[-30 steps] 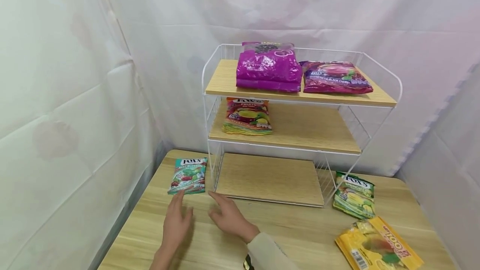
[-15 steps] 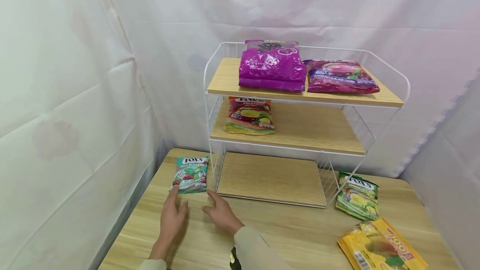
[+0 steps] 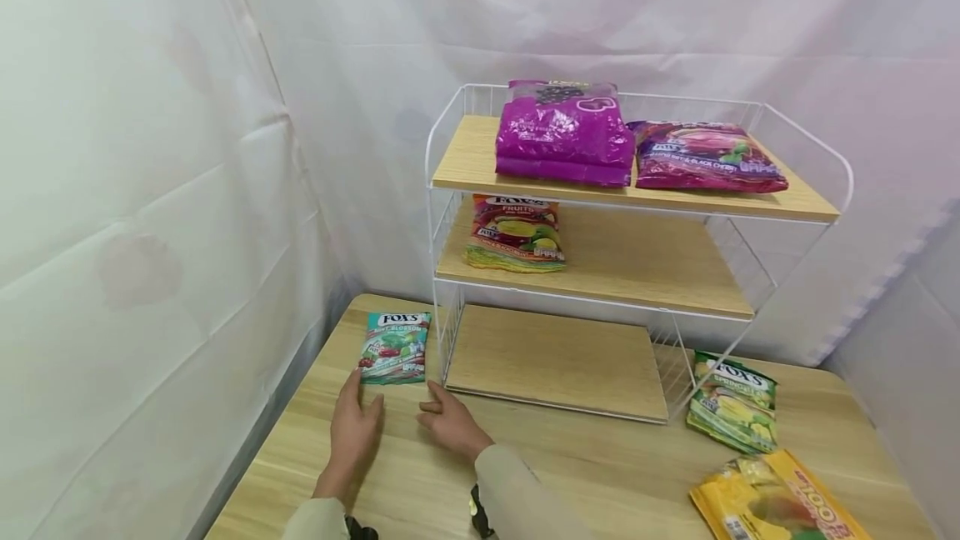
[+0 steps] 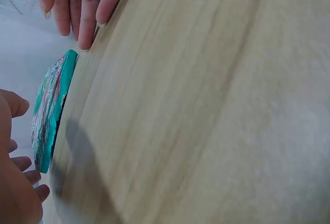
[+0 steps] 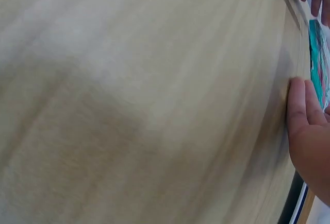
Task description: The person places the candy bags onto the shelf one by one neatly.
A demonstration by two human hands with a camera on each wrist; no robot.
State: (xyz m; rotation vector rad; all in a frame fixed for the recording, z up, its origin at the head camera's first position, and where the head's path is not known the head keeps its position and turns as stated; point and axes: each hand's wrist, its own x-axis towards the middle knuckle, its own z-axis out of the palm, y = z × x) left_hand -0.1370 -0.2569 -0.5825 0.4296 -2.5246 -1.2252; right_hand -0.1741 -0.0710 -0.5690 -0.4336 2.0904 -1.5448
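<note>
A teal Fox's candy bag (image 3: 395, 348) lies flat on the wooden table, left of the rack. My left hand (image 3: 352, 432) is at the bag's lower left corner with its fingers extended. Beside the lower right corner is my right hand (image 3: 456, 423), its fingers pointing forward. Neither hand grips the bag; whether the left fingertips touch it I cannot tell. In the left wrist view the bag (image 4: 53, 108) lies between my left hand (image 4: 18, 157) and the right hand (image 4: 85, 2). The right wrist view shows the right hand (image 5: 312, 131) low beside the bag (image 5: 318, 64).
A white wire rack with wooden shelves (image 3: 637, 261) stands behind. Its top shelf bears a purple bag (image 3: 566, 136) and a dark red bag (image 3: 708, 158); the middle shelf, a red-orange Fox's bag (image 3: 516, 233). Green (image 3: 733, 402) and yellow (image 3: 780, 498) candy bags lie at right.
The left hand has shifted from below the teal bag to its left corner. The right hand stays near the right corner. The head view has turned slightly left.
</note>
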